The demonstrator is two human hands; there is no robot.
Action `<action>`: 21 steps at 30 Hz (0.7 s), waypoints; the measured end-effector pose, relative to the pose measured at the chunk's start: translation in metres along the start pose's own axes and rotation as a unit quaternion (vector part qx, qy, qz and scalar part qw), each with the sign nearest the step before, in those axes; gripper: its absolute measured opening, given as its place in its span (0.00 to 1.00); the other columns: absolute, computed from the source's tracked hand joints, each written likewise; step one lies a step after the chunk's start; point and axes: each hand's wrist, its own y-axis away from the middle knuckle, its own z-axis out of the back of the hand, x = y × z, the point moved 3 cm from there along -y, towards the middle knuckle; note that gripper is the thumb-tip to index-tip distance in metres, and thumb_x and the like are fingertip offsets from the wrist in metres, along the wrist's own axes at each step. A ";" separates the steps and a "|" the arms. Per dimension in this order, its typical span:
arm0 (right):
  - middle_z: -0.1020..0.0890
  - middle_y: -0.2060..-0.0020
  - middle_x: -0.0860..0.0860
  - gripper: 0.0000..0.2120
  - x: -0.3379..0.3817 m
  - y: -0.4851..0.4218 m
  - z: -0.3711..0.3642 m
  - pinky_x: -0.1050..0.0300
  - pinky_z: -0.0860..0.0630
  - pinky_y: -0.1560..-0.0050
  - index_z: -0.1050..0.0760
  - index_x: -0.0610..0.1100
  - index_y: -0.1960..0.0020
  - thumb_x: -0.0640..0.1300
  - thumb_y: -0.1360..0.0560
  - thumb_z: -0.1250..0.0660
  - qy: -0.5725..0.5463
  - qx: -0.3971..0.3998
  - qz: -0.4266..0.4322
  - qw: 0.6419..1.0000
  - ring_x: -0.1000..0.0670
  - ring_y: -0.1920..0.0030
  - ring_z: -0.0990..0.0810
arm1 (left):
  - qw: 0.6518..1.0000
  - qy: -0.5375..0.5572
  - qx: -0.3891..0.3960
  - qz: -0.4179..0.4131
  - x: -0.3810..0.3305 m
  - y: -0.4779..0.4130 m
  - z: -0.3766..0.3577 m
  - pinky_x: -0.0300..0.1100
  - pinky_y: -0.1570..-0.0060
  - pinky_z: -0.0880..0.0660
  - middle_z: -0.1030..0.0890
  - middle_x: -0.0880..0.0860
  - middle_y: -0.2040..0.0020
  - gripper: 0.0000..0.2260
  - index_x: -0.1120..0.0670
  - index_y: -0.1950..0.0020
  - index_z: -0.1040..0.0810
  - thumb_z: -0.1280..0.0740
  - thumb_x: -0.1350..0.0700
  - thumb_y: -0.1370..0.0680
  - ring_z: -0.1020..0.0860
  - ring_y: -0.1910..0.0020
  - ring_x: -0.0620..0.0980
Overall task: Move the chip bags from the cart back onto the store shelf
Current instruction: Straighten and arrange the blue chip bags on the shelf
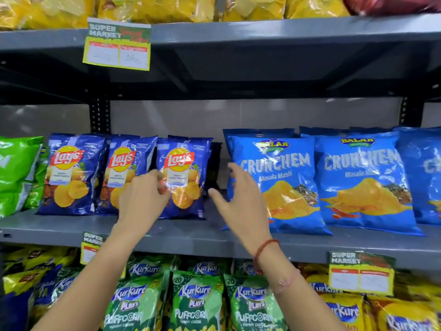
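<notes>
Three dark blue Lay's bags stand upright in a row on the grey middle shelf [71,231]. My left hand [143,199] pinches the left edge of the rightmost Lay's bag [185,180], fingers curled against it. My right hand [238,201] hovers with fingers spread in the gap between that bag and a light blue Crunchem bag [284,182], holding nothing. A dark bag edge [213,166] shows behind the gap. The cart is out of view.
More Crunchem bags [362,180] fill the shelf to the right, green bags [16,173] the far left. Yellow bags line the shelf above; Kurkure bags [195,299] pack the shelf below. Price tags [117,45] hang from the shelf edges.
</notes>
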 end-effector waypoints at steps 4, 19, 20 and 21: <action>0.24 0.40 0.45 0.25 -0.043 -0.001 0.063 0.59 0.36 0.42 0.30 0.42 0.34 0.53 0.27 0.32 0.035 -0.186 -0.037 0.981 0.44 0.38 0.29 | 0.974 0.221 0.043 0.001 -0.064 -0.006 -0.006 0.45 0.52 0.27 0.20 0.50 0.51 0.18 0.53 0.43 0.24 0.29 0.46 0.29 0.22 0.54 0.52; 0.35 0.26 0.47 0.52 -0.134 0.016 0.084 0.48 0.36 0.31 0.46 0.44 0.24 0.64 0.39 0.26 -0.108 0.058 -0.249 0.961 0.45 0.27 0.36 | 0.699 0.598 0.291 0.264 -0.145 -0.077 -0.114 0.49 0.65 0.20 0.17 0.55 0.47 0.43 0.53 0.36 0.27 0.26 0.34 0.46 0.17 0.56 0.56; 0.36 0.26 0.47 0.52 -0.133 0.015 0.085 0.48 0.37 0.30 0.47 0.44 0.24 0.63 0.38 0.26 -0.110 0.070 -0.247 0.960 0.45 0.26 0.37 | 0.699 0.599 0.286 0.265 -0.144 -0.079 -0.114 0.50 0.64 0.20 0.17 0.55 0.46 0.44 0.53 0.35 0.28 0.25 0.34 0.47 0.17 0.55 0.56; 0.36 0.26 0.48 0.51 -0.133 0.013 0.086 0.49 0.37 0.30 0.46 0.43 0.24 0.61 0.37 0.26 -0.113 0.074 -0.243 0.961 0.45 0.26 0.38 | 0.700 0.601 0.280 0.265 -0.144 -0.081 -0.114 0.49 0.63 0.21 0.17 0.54 0.47 0.43 0.53 0.35 0.27 0.26 0.35 0.45 0.17 0.56 0.55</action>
